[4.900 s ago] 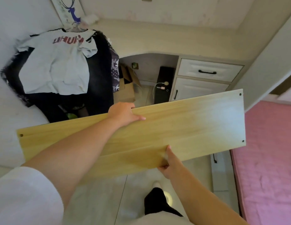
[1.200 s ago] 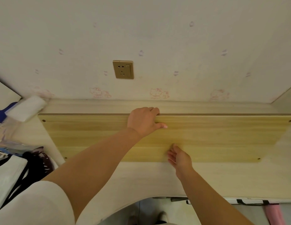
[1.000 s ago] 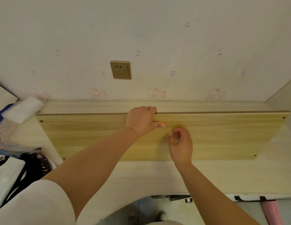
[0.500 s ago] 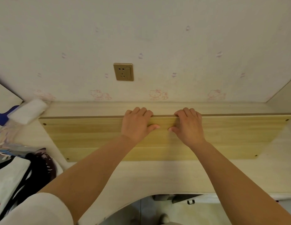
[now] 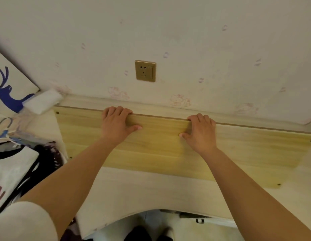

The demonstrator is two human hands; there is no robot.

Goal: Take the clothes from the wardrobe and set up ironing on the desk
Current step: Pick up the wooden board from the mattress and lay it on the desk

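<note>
A: What is the person wearing?

B: A short sleeve (image 5: 24, 221) of pale, off-white cloth shows at the lower left of the frame, covering the upper part of the left arm. It looks soft and plain, with no print or seam that can be made out.

A: And the other arm?

B: The right forearm (image 5: 252, 193), running to the lower right corner, is bare all along the stretch in view. The left hand (image 5: 116, 125) and right hand (image 5: 200, 133), near the middle of the frame, show no gloves.

A: Anything lower down?

B: At the bottom centre a dark shape (image 5: 139, 233) shows, too blurred to identify.
</note>
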